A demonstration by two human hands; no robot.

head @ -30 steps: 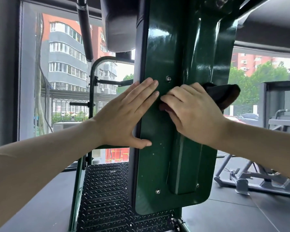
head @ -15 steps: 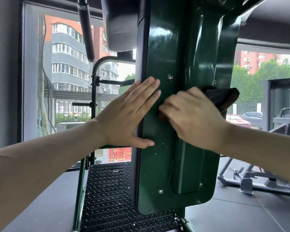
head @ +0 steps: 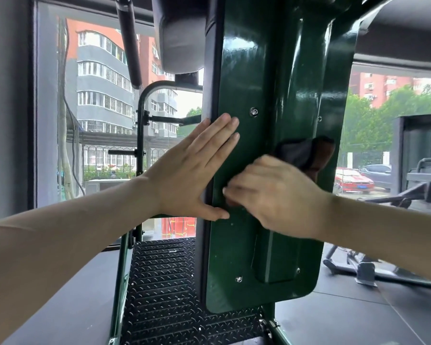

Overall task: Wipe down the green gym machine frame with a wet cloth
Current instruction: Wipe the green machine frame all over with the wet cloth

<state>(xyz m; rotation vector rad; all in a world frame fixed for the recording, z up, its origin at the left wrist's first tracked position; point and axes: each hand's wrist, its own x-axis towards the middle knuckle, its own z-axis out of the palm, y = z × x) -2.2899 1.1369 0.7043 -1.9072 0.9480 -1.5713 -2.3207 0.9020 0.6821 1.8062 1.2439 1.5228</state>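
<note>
A glossy dark green machine frame [head: 264, 78] rises through the middle of the view and ends below in a rounded plate with bolts. My left hand [head: 192, 170] lies flat with straight fingers on the frame's left edge. My right hand [head: 274, 195], blurred by motion, presses a dark cloth [head: 306, 153] against the green plate; its fingers curl over the cloth. Part of the cloth sticks out above and to the right of the hand, the rest is hidden under it.
A black padded cushion [head: 182, 33] hangs at the upper left of the frame, beside a black handle bar [head: 130, 46]. Below lies a black checker-plate footplate [head: 164, 282]. Another machine [head: 408, 195] stands at the right. Big windows are behind.
My right hand has slid the cloth downward along the green plate, now level with my left thumb. My left hand stays flat on the frame's edge.
</note>
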